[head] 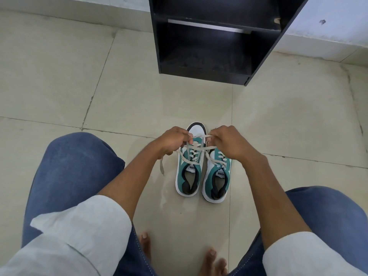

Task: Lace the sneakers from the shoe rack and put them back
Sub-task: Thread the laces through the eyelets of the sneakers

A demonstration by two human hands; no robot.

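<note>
Two teal and white sneakers stand side by side on the tiled floor, toes pointing away from me. The left sneaker point(189, 176) has a cream lace point(199, 148) threaded through its eyelets. My left hand point(172, 141) grips one end of that lace above the toe, and a loose tail hangs down by my wrist. My right hand point(229, 142) grips the other end, pulled taut across. The right sneaker point(217, 182) is laced too, its toe hidden under my right hand. The black shoe rack point(209, 40) stands beyond, its shelves empty.
My knees in blue jeans frame the sneakers at the left point(75, 166) and the right point(326, 216). My bare toes point(211, 255) rest on the floor near the bottom edge. A white wall point(328, 26) runs behind the rack.
</note>
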